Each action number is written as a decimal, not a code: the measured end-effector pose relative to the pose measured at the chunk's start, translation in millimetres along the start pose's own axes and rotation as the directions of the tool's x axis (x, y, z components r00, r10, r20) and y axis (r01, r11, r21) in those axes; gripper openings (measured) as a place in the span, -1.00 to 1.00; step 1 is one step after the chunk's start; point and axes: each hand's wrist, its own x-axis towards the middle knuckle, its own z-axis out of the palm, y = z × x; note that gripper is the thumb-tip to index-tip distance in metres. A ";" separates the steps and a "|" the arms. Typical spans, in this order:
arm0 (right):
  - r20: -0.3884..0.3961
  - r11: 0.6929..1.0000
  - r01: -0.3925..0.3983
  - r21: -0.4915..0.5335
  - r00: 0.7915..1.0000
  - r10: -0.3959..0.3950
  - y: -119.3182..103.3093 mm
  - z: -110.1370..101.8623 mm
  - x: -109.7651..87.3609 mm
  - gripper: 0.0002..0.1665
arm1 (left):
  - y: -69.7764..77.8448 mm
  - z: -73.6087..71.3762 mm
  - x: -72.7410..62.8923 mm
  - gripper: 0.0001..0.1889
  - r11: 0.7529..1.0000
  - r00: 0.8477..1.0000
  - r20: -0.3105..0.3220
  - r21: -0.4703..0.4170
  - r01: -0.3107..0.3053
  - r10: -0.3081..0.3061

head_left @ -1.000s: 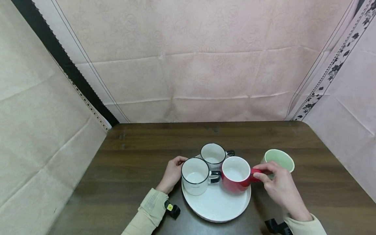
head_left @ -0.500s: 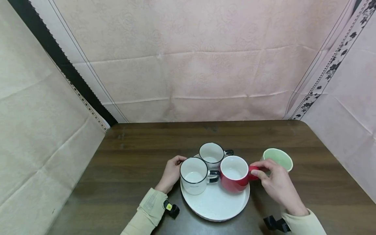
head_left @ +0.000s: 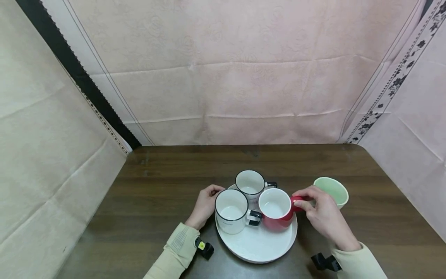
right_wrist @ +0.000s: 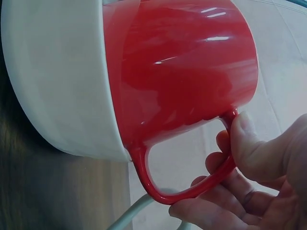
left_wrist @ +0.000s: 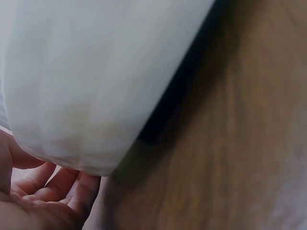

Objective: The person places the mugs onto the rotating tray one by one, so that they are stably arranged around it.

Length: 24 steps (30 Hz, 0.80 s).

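Observation:
My right hand (head_left: 322, 209) holds the handle of a red mug (right_wrist: 187, 72) with a white inside. The red mug stands on the right part of a round white plate (head_left: 259, 248). Two white mugs with black rims share the plate: the front white mug (head_left: 231, 211) at the left, and the back white mug (head_left: 250, 183) at the far side, partly covered. At the plate's left edge, my left hand (head_left: 205, 207) has its fingers curled against the side; in the left wrist view its fingers (left_wrist: 57, 184) go partly behind the white wall. The fingertips are hidden.
A light green cup (head_left: 332, 190) stands right of the plate, behind my right hand, its lower part covered. The brown wooden table (head_left: 167, 166) ends at a pale cloth (head_left: 244, 97) at the back, with cloth along both sides too.
My right hand has shifted the red mug a little left, closer to the white mugs. The front white mug's handle has swung slightly toward me. My left hand keeps its place.

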 end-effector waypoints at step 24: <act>0.044 0.991 0.100 0.085 0.994 -0.104 8.0 5.8 11.5 -0.79 | 0.9 1.8 0.8 -0.87 1.000 1.000 0.000 -0.010 0.011 -0.011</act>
